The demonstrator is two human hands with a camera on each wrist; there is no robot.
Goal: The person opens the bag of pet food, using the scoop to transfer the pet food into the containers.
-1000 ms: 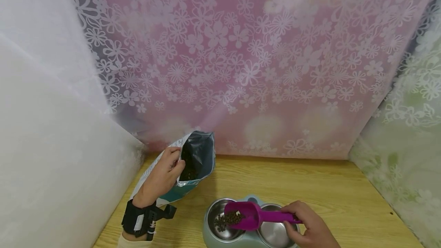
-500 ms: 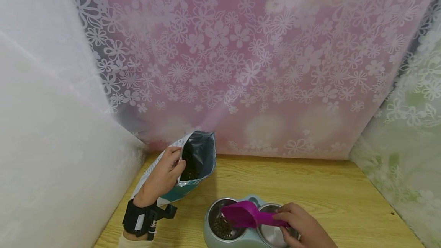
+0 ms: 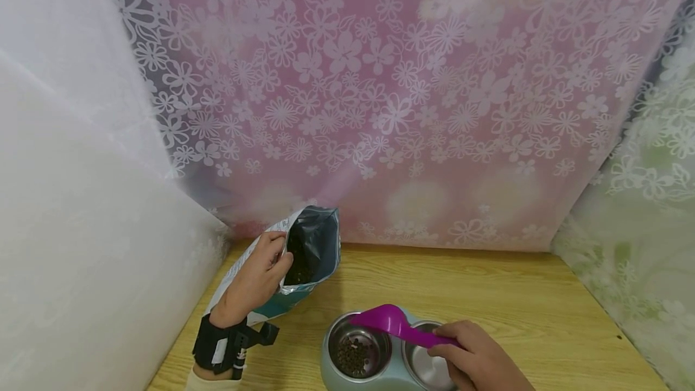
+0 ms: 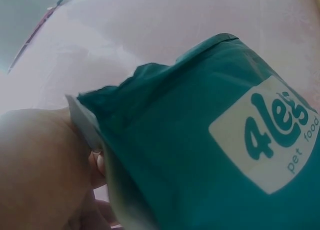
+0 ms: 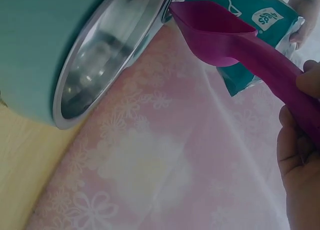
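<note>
With thumb and fingers my left hand (image 3: 259,273) pinches the near side of the mouth of a teal pet food bag (image 4: 165,140). The bag leans to the right, its mouth gaping, with dark kibble inside. My right hand (image 3: 478,355) grips the handle of a magenta scoop (image 3: 387,320), tilted over the double pet bowl (image 3: 393,373). In the left metal bowl lies a small heap of brown kibble (image 3: 353,356); the right metal bowl holds no visible kibble. In the right wrist view the scoop's cup (image 5: 215,32) is seen from the side.
Under everything is a yellow wood-grain tabletop (image 3: 488,282). A pink flowered sheet (image 3: 380,107) hangs behind it, a white sheet (image 3: 81,228) stands at the left, and a green flowered one (image 3: 646,246) at the right. A wrist camera strap (image 3: 222,346) sits on my left wrist.
My right hand has turned the scoop over and lifted it off the left bowl's middle; kibble has dropped from it into that bowl. My left hand and the bag have stayed put.
</note>
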